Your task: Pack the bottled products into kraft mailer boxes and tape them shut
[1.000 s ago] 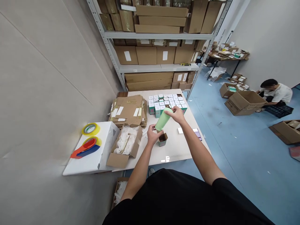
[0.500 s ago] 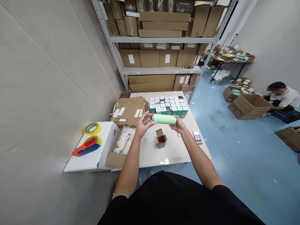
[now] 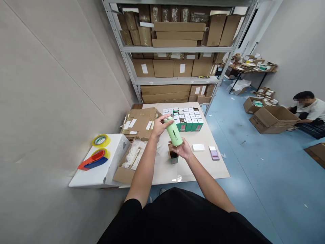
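Note:
A light green bottle (image 3: pixel 174 134) with dark lettering tilts in the air above the table. My left hand (image 3: pixel 161 125) is closed round its upper end, covering much of the cap. At the lower end, my right hand (image 3: pixel 183 149) grips the base with its fingers. Just under that hand stands a small open carton (image 3: pixel 174 159), its brown flap partly hidden by my fingers. Behind the bottle sit several rows of green and white boxes (image 3: pixel 191 124).
On the table (image 3: pixel 162 176) are a white flat item (image 3: pixel 198 147), a phone (image 3: pixel 214 154), flattened cardboard (image 3: pixel 139 122) and a carton of white bags (image 3: pixel 134 154). Tape rolls (image 3: pixel 101 139) lie at left. Shelving (image 3: pixel 177 80) stands behind. A person (image 3: pixel 313 108) crouches at right beside a large carton (image 3: pixel 273 118).
The bottle has turned from level to steeply tilted, base downward, and its lettering now shows. My right hand has moved down and left toward the small carton. The white flat item is uncovered.

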A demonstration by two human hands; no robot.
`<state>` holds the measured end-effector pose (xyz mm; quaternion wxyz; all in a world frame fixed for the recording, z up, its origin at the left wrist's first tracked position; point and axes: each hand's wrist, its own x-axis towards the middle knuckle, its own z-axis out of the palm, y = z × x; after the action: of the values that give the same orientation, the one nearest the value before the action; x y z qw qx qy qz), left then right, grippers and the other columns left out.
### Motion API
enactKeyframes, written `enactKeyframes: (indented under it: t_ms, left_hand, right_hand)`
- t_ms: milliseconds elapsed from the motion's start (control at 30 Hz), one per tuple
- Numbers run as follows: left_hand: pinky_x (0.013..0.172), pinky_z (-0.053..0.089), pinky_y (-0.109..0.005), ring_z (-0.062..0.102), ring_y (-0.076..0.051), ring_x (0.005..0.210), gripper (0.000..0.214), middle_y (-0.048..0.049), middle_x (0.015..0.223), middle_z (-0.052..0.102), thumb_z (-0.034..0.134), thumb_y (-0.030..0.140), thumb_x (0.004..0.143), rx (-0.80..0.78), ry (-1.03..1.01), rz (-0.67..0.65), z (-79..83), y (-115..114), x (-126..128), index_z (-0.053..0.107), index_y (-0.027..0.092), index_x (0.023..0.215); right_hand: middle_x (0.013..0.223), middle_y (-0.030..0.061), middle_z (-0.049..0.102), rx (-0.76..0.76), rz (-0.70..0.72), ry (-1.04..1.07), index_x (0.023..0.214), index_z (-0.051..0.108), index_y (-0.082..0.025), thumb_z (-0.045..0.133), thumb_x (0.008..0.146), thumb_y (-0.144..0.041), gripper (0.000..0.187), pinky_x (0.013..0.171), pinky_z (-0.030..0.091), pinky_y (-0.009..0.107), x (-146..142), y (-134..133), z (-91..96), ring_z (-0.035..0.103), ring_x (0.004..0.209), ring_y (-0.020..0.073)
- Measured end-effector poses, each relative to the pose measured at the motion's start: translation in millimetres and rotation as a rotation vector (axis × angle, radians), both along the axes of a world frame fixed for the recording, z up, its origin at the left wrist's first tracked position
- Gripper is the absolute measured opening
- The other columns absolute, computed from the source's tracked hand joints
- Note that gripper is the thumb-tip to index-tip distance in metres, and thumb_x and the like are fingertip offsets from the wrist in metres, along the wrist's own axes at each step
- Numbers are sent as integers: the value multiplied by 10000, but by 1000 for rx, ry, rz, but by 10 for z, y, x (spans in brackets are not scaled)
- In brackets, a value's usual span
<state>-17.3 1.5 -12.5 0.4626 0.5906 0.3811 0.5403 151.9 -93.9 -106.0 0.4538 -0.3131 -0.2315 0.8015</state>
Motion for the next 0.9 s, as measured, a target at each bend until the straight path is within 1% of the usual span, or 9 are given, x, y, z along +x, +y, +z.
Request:
enactKeyframes:
  t_ms: [67, 100, 200, 300, 367, 500, 667, 800, 900]
  left_hand:
    - [1068, 547, -512, 689, -314, 1168, 716, -118, 1248, 749, 939, 459, 674, -11, -7, -18, 64, 8, 10, 732, 170, 1295]
    - [1070, 546, -509, 690, -312, 1169, 757, -118, 1255, 745, 946, 459, 666, -11, -9, -28, 87, 11, 19, 712, 173, 1326]
    - [1092, 533, -489, 682, -305, 1201, 872, -126, 1303, 720, 929, 508, 701, -6, -24, -60, 99, 9, 44, 614, 194, 1451]
    - [1079, 539, -460, 660, -295, 1255, 878, -137, 1389, 666, 784, 620, 843, -16, -48, -109, 15, -20, 31, 468, 242, 1570]
    - [1035, 564, -439, 665, -287, 1243, 878, -144, 1422, 632, 724, 647, 885, -35, -48, -115, -65, -53, 18, 399, 272, 1609]
    - [1024, 571, -439, 687, -269, 1175, 990, -131, 1376, 630, 840, 568, 809, -6, -38, -39, -169, -114, 83, 353, 296, 1626]
    - [1023, 581, -458, 697, -276, 1144, 1022, -107, 1289, 671, 895, 494, 767, 40, -65, 72, -156, -119, 229, 362, 289, 1615]
    - [996, 600, -470, 718, -281, 1098, 1067, -101, 1225, 699, 911, 465, 752, 2, -76, 56, -138, -115, 248, 333, 279, 1630]
    - [995, 599, -467, 710, -288, 1130, 1079, -119, 1260, 692, 908, 467, 759, -37, -109, 31, -122, -128, 259, 315, 274, 1639]
  right_hand:
    - [1158, 90, 738, 142, -63, 7, 1159, 614, -249, 595, 872, -573, 433, 806, 616, 387, 40, -21, 34, 697, 1005, 255]
    - [1182, 69, 733, 198, -88, 12, 1165, 607, -269, 668, 832, -522, 422, 844, 610, 390, 53, -24, 44, 692, 1038, 251]
    - [1109, 19, 738, 267, -128, 18, 1136, 606, -290, 809, 693, -338, 490, 876, 590, 355, 59, -6, 50, 690, 984, 215]
    - [1057, 4, 733, 271, -195, 43, 1113, 611, -288, 825, 664, -303, 498, 838, 584, 332, 41, 30, 57, 682, 924, 198]
    - [1060, 4, 728, 280, -238, 44, 1125, 607, -296, 818, 678, -322, 495, 810, 587, 331, 34, 49, 73, 680, 914, 198]
    - [1081, 14, 722, 295, -270, -26, 1189, 589, -316, 809, 679, -327, 555, 800, 594, 347, 25, 53, 109, 680, 946, 218]
    - [1197, 37, 707, 331, -234, -83, 1239, 570, -317, 790, 686, -377, 599, 858, 601, 375, 2, -9, 168, 681, 1082, 255]
    - [1266, 59, 692, 364, -148, -115, 1295, 537, -323, 731, 742, -461, 602, 902, 591, 427, -3, -42, 241, 680, 1164, 289]
    - [1220, 50, 710, 383, -146, -99, 1343, 511, -331, 808, 699, -401, 713, 913, 589, 430, -16, -35, 263, 700, 1129, 288]
